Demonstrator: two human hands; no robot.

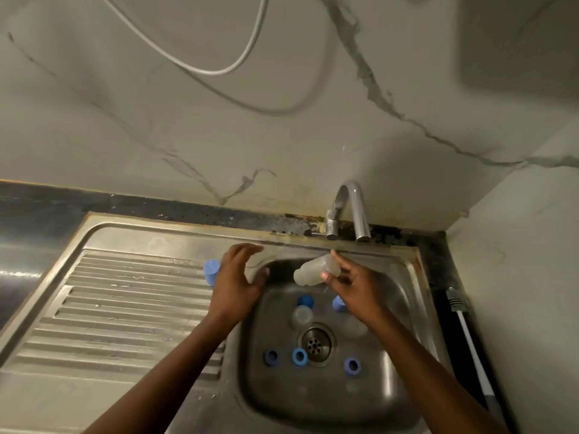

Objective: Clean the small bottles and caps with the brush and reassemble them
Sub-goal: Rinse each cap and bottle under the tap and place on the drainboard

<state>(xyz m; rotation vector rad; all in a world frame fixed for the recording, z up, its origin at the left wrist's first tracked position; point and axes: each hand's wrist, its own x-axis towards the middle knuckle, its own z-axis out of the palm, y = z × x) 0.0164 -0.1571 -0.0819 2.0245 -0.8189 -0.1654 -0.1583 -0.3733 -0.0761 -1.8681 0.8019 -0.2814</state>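
Three clear bottles are counted now: one bottle (316,270) up by the single tap (351,211), two (302,316) (355,327) down in the one sink (398,386). Six blue caps are tallied: three open (271,357) (299,357) (352,366), two by the sunk bottles (305,300) (338,303), one on the drainer (211,272). One brush (470,339) is spotted.

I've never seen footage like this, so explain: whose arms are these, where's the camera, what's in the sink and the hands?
No machine: a person wears a camera on the head, so you look down their own arms at a steel sink. The right hand holds a small clear bottle near the tap. The left hand is open, empty. Blue caps and a second bottle lie in the basin; one cap stands on the draining board. A brush lies at the right.
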